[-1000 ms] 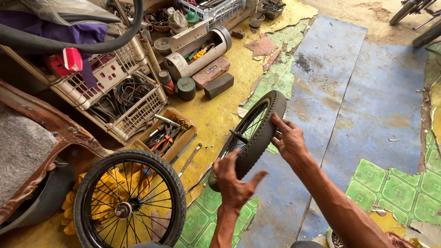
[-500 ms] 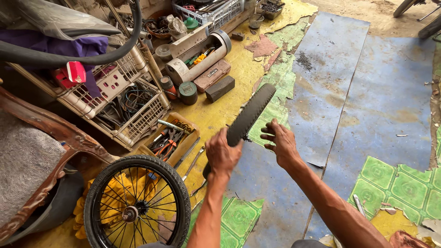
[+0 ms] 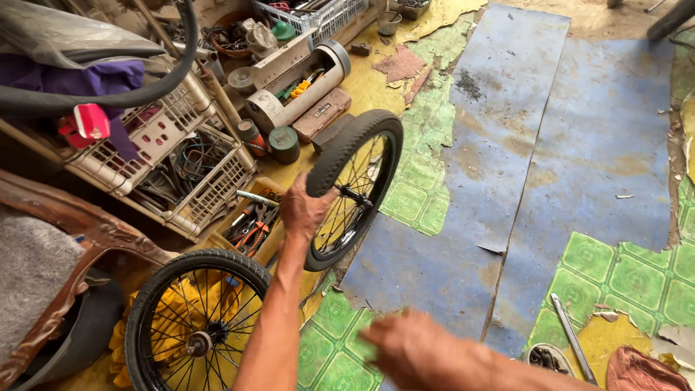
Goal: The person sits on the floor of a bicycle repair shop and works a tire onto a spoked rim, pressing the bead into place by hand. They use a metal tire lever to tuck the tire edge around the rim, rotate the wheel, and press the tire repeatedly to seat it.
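Fingers of the left hand gripped the small spoked bicycle wheel alone; the right hand, blurred, had let go, drifting toward six o'clock, fingers loosely spread and empty.

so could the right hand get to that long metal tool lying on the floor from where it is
Probably yes. The right hand is empty and low over the floor, and the long metal tool lies just to its right with only bare flooring between them. The left hand holds the wheel.
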